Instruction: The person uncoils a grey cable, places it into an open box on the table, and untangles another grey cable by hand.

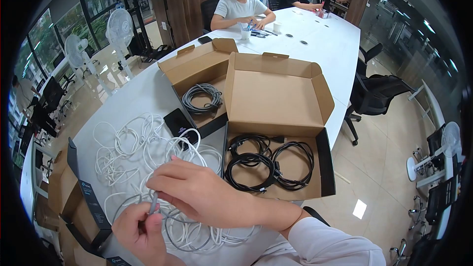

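Over a pile of loose white cables (130, 150), my left hand (140, 231) is closed on a grey cable (154, 202) that stands up between its fingers. My right hand (189, 187) pinches the upper part of the same grey cable, its fingertips just above the left ones. More white and grey loops lie under both hands. To the right, an open cardboard box (327, 167) holds three coiled black cables (251, 172). A second open box (214, 128) behind it holds a coiled grey cable (202, 99).
A dark phone (178, 122) lies beside the boxes. Another open box (88, 212) is at the left edge. Across the white table (325, 44) a person sits near a white cup (246, 33) with pens. Office chairs stand at the right.
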The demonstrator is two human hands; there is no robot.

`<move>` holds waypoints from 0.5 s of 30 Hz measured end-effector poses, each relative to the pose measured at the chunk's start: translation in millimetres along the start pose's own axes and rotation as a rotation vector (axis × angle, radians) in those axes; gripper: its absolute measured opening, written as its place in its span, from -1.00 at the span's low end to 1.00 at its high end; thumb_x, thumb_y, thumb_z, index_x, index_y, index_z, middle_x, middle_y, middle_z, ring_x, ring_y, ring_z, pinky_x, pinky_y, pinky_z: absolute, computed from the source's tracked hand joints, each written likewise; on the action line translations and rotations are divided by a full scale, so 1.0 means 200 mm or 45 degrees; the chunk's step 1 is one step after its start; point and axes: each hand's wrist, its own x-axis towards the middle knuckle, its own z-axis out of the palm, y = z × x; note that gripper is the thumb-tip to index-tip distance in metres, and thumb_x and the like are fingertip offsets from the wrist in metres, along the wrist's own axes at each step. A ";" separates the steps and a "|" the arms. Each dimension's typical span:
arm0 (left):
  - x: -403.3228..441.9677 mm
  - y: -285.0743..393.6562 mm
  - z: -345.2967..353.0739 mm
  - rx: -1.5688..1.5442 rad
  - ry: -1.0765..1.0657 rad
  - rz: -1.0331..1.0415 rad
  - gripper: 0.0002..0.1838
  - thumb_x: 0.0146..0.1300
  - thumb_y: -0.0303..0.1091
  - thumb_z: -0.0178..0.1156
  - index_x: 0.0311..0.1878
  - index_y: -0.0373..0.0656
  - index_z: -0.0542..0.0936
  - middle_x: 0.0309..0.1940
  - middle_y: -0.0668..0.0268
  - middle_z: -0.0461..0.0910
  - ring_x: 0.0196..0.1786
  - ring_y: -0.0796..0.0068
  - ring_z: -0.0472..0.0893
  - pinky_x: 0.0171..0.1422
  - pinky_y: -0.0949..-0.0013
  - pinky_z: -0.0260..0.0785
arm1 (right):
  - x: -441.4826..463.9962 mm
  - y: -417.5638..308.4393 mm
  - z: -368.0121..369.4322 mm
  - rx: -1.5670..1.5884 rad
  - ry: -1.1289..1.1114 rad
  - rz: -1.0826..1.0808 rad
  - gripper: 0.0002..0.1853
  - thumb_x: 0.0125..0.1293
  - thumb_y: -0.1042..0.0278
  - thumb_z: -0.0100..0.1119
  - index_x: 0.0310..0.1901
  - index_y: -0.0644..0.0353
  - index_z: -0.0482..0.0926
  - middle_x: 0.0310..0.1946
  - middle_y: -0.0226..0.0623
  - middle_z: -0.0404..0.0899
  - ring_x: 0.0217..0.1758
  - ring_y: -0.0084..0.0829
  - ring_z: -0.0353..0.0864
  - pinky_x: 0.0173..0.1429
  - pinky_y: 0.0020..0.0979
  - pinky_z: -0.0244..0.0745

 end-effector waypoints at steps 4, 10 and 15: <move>0.07 0.04 0.02 0.121 0.024 0.128 -0.76 0.21 -0.29 0.31 -0.32 -0.29 0.54 -0.51 0.36 0.45 -0.47 0.61 0.35 -0.41 0.51 0.15 | 0.02 -0.02 -0.05 0.032 0.114 0.022 -0.81 0.19 0.61 0.22 -0.15 0.27 0.54 -0.27 -0.21 0.58 -0.20 -0.16 0.60 -0.07 -0.27 0.50; 0.15 -0.12 -0.02 0.053 0.192 0.009 -0.86 0.13 -0.47 0.36 -0.34 -0.27 0.57 -0.58 0.34 0.48 -0.53 0.59 0.43 -0.34 0.52 0.25 | 0.04 -0.05 -0.12 0.250 0.224 0.109 -0.91 0.34 0.57 0.05 -0.19 0.26 0.56 -0.33 -0.19 0.62 -0.32 -0.30 0.63 -0.20 -0.44 0.46; 0.17 -0.14 -0.08 0.017 -0.153 -0.184 -0.78 0.25 -0.30 0.29 -0.27 -0.30 0.58 -0.61 0.38 0.48 -0.55 0.61 0.45 -0.36 0.52 0.23 | 0.02 -0.03 -0.10 0.798 0.227 0.340 -0.84 0.50 0.42 -0.08 -0.08 0.29 0.49 -0.25 -0.30 0.58 -0.15 -0.52 0.62 -0.07 -0.50 0.54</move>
